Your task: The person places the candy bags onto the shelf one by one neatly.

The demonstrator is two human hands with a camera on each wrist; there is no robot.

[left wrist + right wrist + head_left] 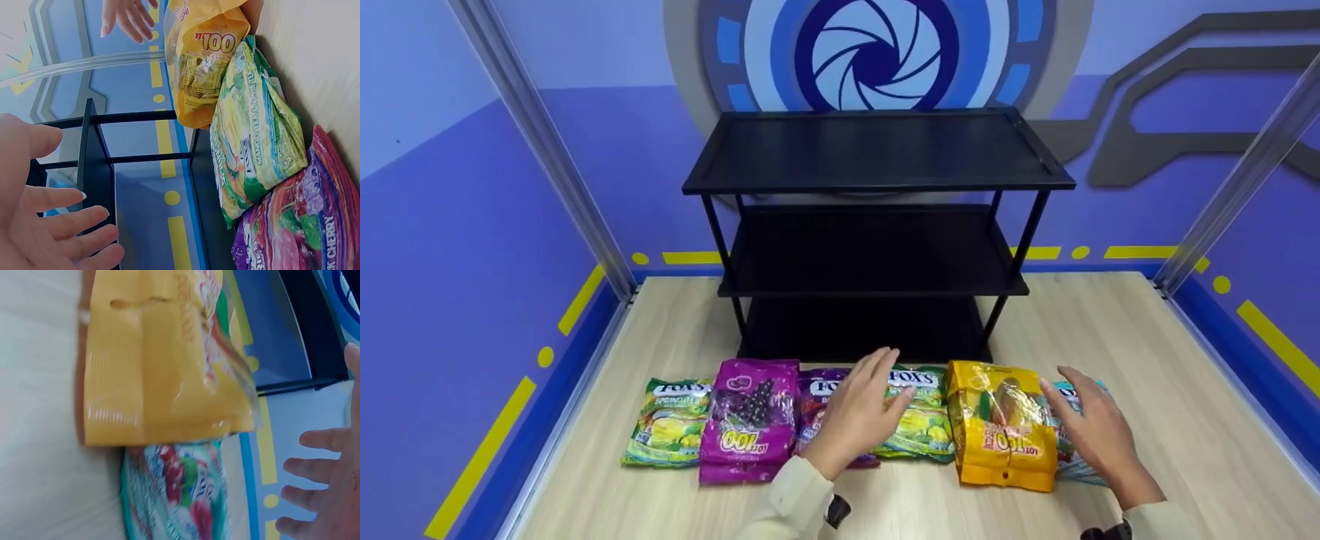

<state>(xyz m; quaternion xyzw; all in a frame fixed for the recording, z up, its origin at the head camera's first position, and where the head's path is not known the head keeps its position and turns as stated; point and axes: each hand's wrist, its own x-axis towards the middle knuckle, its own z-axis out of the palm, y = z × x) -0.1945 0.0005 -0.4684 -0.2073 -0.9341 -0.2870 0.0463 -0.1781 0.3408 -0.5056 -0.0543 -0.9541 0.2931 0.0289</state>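
On a pale wood surface [1117,330], just in front of a black three-tier rack [877,154], close row from left to right: green bag [669,429], magenta bag [748,427], dark purple bag [813,414], second green bag [926,426], yellow bag [1005,427], teal bag [183,500]. Near the dark purple bag and second green bag, left hand [855,415] with fingers extended and slightly spread, holding nothing. Near the teal bag, to the right of the yellow bag, right hand [1099,431] with fingers likewise loose and free.

Glossy, plump and wrinkled throughout: probably light, soft, a little slippery, with contents likely to shift; hardly fragile. Best held, by judgement, with fingers wide around both sides of the filled middle; or, in the yellow bag's case, pinched by the folded near flap, at some risk of sagging.
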